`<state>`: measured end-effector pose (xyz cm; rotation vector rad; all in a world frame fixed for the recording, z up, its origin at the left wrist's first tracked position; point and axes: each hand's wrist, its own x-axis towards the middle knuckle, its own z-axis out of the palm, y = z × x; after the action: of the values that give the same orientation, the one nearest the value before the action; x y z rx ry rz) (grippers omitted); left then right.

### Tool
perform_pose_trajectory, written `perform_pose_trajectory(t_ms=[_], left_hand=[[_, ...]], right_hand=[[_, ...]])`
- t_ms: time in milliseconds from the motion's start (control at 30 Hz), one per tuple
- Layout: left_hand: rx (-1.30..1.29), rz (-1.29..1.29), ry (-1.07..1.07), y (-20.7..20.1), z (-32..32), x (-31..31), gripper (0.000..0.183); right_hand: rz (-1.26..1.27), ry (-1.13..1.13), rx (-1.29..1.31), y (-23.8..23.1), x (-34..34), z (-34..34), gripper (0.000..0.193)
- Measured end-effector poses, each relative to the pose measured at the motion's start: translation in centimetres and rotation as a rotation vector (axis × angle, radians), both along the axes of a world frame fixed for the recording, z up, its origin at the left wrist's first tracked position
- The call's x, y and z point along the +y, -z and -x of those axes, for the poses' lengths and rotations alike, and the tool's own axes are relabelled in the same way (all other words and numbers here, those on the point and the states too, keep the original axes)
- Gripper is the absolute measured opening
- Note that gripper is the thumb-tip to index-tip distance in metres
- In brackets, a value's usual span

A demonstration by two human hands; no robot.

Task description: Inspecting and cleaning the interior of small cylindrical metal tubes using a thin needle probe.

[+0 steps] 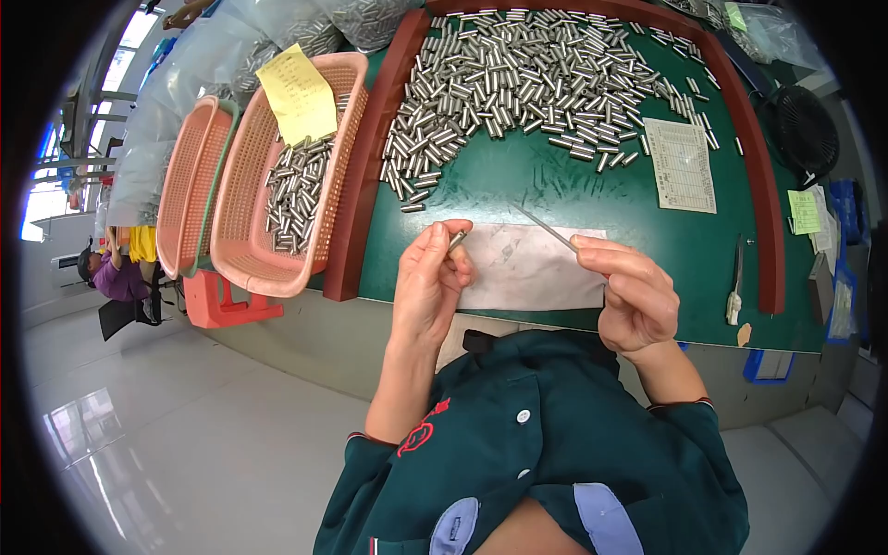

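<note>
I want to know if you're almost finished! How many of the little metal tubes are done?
Some look done: a layer of metal tubes lies in the pink basket. In hand: the left hand pinches one small tube, and the right hand holds a thin metal rod. Left: a big pile of tubes on the green tray, likely far more than the basket holds.

Green-topped bench (555,190) carries metal pins (518,74), paper form (683,165), grey sheet (527,268).

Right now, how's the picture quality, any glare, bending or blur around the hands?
In the head view the fisheye bends the red table rim into an arc and blackens the corners; window glare whitens the glossy floor at lower left; the left hand, its small metal pin and the right hand are sharp and evenly lit.
</note>
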<state>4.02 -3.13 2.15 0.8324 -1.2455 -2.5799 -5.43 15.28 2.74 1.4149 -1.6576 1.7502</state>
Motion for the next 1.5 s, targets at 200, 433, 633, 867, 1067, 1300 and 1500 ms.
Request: perform_pose_trajectory(t_ms=[200, 433, 633, 867, 1067, 1300, 1500], left_hand=[[0.208, -0.208, 0.042, 1.5, -0.8, -1.3, 0.022], [0.366, -0.427, 0.062, 1.5, -1.1, -1.9, 0.012], [0.358, -0.450, 0.057, 1.4, -1.3, -2.1, 0.012], [0.389, -0.481, 0.075, 1.9, -1.5, -2.3, 0.013], [0.380, -0.326, 0.062, 1.8, -1.5, -1.7, 0.013], [0.211, 0.127, 0.027, 1.4, -1.8, -0.3, 0.012], [0.162, 0.201, 0.054, 0.9, -1.8, -0.3, 0.015]], right_hand=[[0.097, -0.022, -0.129, 0.3, -0.3, -0.1, 0.012], [0.072, -0.020, -0.153, 0.2, -0.4, -0.2, 0.012], [0.069, -0.013, -0.155, 0.3, -0.5, -0.3, 0.012], [0.062, -0.001, -0.151, 0.6, -0.6, -0.4, 0.013], [0.070, -0.010, -0.163, 0.6, -0.7, -0.4, 0.012], [0.062, -0.005, -0.165, 0.7, -0.6, -0.3, 0.012], [0.062, -0.016, -0.159, 0.9, -0.6, -0.3, 0.013]])
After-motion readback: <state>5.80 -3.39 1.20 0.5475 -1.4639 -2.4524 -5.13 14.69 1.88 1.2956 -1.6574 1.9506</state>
